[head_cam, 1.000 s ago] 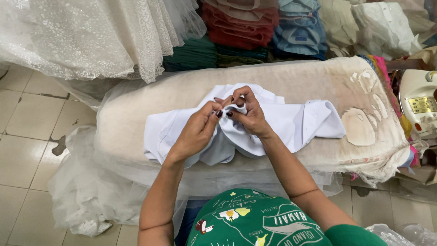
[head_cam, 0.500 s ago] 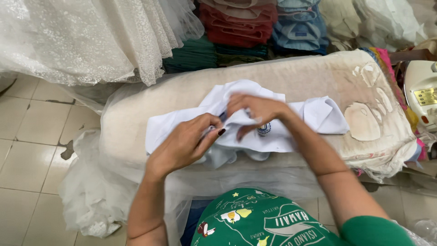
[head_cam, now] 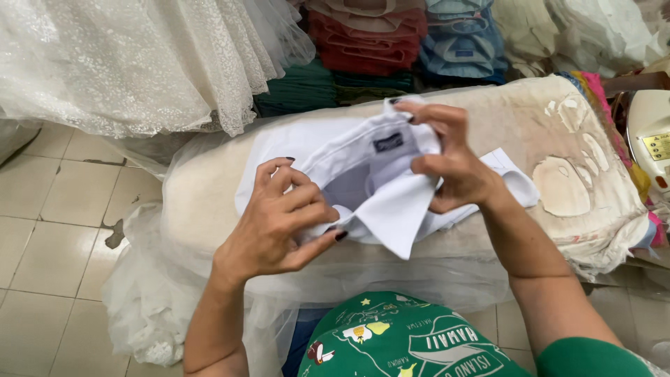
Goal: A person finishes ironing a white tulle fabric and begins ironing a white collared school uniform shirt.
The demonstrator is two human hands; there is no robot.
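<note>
On the padded bench [head_cam: 558, 132], a white shirt [head_cam: 370, 188] lies partly raised off the cover, its collar end lifted toward the camera. The left hand [head_cam: 279, 223] closes its grip on the near edge of the shirt, thumb under the cloth and fingers curled over it. The right hand [head_cam: 450, 157] pinches the collar band from above, fingers closed on the fabric beside the small dark label [head_cam: 388, 142]. The collar stands open and the shirt's inside is in view. The body and sleeves remain bunched on the bench, neither spread flat nor folded, so judged from this, the handling of the shirt is at an early stage. An iron [head_cam: 649, 139] rests at the bench's right end, untouched. Folded clothes [head_cam: 370, 38] are stacked behind the bench.
</note>
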